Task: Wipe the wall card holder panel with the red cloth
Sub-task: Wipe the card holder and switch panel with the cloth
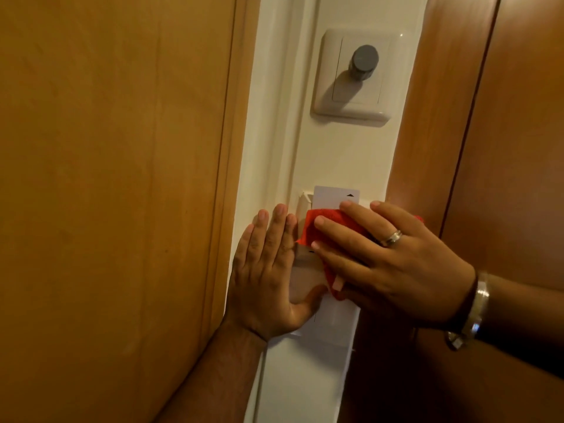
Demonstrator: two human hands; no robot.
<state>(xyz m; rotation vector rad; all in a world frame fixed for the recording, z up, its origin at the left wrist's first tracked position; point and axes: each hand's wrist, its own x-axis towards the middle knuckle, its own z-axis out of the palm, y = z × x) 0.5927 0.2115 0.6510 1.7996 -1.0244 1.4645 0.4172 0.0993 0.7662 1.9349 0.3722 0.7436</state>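
Right hand [384,254] spread flat, fingers apart, pressing the red cloth [328,227] against the wall card holder panel [332,319]. Not closed around the cloth, only pushing it with the palm and fingers onto the front of the holder. Silver ring [391,237] on one finger, silver bracelet [476,309] at the wrist.

Left hand [268,270] open and empty, fingers straight and close together, palm laid flat on the white wall strip [345,154] just left of the holder, thumb reaching under the cloth area and touching the lower face of the panel.

Red cloth bunched under the right hand, covering the upper middle of the holder; one corner showing to the left, a small part hanging at the thumb.

White key card [334,196] standing in the slot at the top of the holder, a small black arrow near its right corner, touched by the fingertips of the right hand.

Higher on the same strip, white plate with a grey round knob [364,61]. Brown wooden door [106,178] on the left, darker wooden panel [503,132] on the right.
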